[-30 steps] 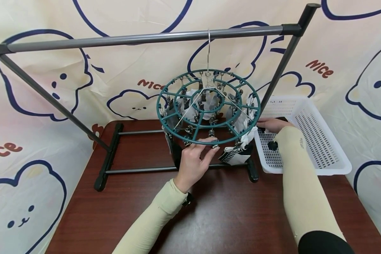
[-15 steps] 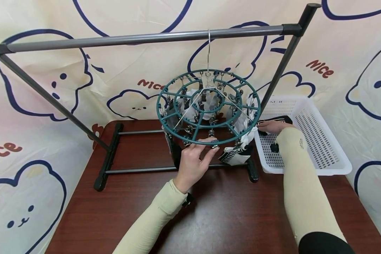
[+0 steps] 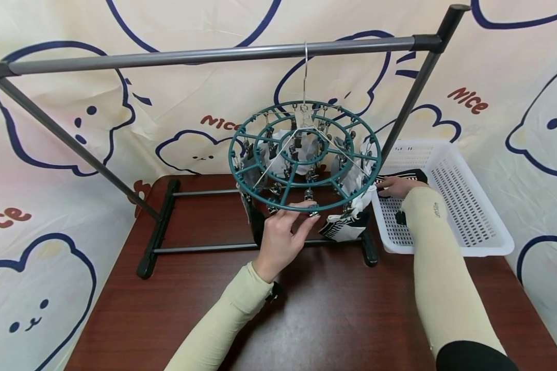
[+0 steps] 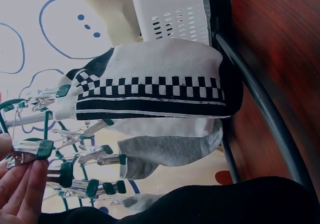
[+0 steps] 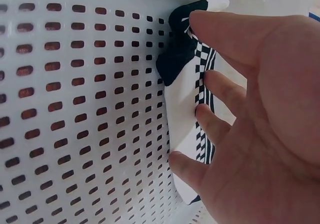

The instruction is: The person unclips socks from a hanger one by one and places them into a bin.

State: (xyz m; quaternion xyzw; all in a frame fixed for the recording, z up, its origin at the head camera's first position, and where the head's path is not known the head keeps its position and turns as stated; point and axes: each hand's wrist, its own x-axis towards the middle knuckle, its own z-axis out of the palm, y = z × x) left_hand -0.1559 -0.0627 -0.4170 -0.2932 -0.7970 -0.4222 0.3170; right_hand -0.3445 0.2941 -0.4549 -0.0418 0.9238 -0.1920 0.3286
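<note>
My left hand point(image 3: 283, 239) pinches a metal clip point(image 4: 30, 151) with green tips at the front of the round green clip hanger point(image 3: 287, 190). No cloth shows in that clip. A white sock with black checks and stripes point(image 4: 155, 68) hangs from another clip, with a grey sock point(image 4: 170, 154) beyond it. Inside the white basket point(image 3: 473, 206), my right hand point(image 5: 250, 93) reaches over a black-and-white checked sock point(image 5: 182, 108) lying along the wall. Its fingers are spread, their tips on the sock.
The hanger hooks onto the grey bar point(image 3: 213, 55) of a rack standing on the brown table point(image 3: 343, 309). A small black item point(image 3: 400, 217) lies in the basket beside my right wrist. A printed cloth point(image 3: 204, 31) covers the wall behind.
My right hand has shifted slightly in the basket, and more of the black striped sock shows beside it than a second ago. The left hand stays at its clip.
</note>
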